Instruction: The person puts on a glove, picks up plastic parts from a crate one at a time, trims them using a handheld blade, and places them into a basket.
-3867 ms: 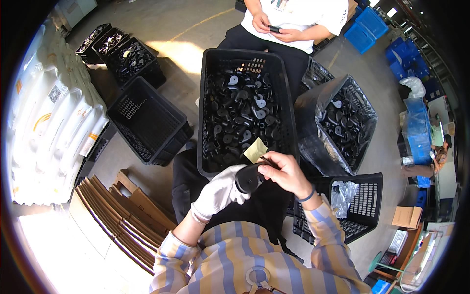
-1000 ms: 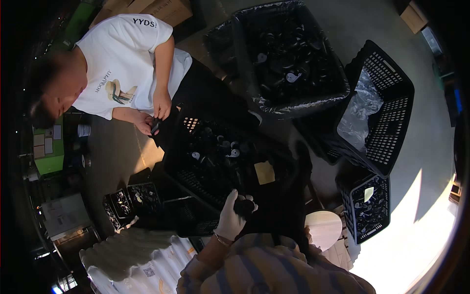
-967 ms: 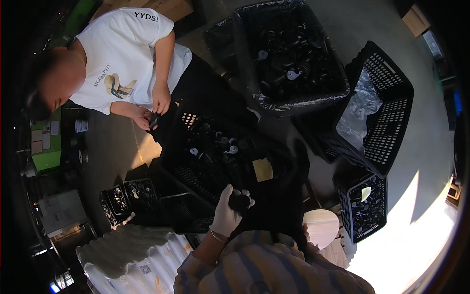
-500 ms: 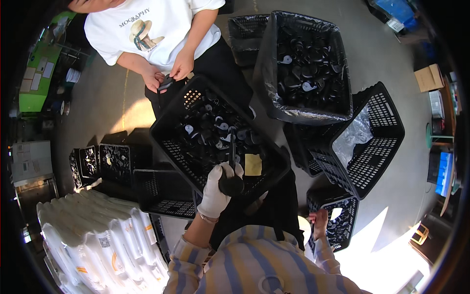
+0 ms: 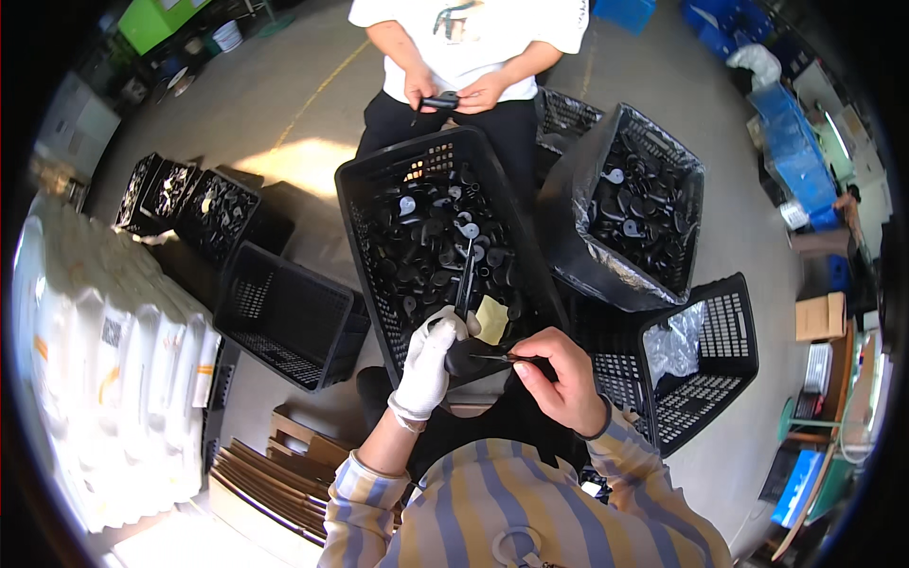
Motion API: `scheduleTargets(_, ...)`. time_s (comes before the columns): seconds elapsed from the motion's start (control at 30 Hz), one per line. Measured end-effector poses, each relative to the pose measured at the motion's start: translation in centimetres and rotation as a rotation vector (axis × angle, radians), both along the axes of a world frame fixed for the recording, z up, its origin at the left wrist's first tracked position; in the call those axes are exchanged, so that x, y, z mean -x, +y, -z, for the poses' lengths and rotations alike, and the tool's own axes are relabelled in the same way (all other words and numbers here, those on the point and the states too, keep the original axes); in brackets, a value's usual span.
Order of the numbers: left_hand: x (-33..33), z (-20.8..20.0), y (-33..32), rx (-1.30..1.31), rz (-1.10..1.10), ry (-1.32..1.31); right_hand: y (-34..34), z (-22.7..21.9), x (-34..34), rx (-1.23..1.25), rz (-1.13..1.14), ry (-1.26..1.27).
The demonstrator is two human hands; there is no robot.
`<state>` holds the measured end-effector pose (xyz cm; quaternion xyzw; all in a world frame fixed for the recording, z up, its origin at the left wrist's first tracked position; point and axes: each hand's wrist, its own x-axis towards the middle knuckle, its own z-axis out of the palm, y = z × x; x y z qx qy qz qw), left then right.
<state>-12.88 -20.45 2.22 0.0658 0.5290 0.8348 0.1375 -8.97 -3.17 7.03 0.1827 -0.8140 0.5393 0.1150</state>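
My left hand [image 5: 422, 371], in a white glove, is closed around a black plastic part [image 5: 462, 360] with a rounded end and a long straight stem pointing away from me. My bare right hand [image 5: 564, 382] pinches a thin pointed metal tool [image 5: 494, 357] between thumb and fingers. The tool's tip is at the rounded end; whether it touches cannot be made out. Both hands are over the near end of a black crate [image 5: 349, 222] full of similar black parts [image 5: 431, 251]. A yellow paper [image 5: 491, 320] lies beside the stem.
Facing me, a person [image 5: 464, 57] holds another black part [image 5: 440, 100] in both hands. A bag-lined crate [image 5: 579, 222] of parts stands at right, near a tilted crate [image 5: 729, 379] with clear plastic. At left are a black crate [image 5: 284, 308], white sacks [image 5: 123, 369] and folded cardboard [image 5: 270, 488].
My right hand has come up from the lower-right crate to the part in my left hand, now holding the thin tool. The view has turned, shifting the surroundings.
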Motion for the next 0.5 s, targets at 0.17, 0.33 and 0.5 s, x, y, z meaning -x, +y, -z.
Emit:
scheduleTargets(0.17,-5.9,2.5,-0.9,0.037,-0.106,-0.033,-1.1,1.2,-3.7,-0.261,-0.134,0.163)
scheduleTargets(0.33,-9.7,3.1,-0.4,0.226,-0.259,0.044,-1.2,2.0,-6.4,-0.59,-0.123,0.262)
scheduleTargets(0.5,-10.7,2.4,0.4,0.542,-0.482,0.52,0.2,3.6,-7.0,-0.047,-0.241,-0.454)
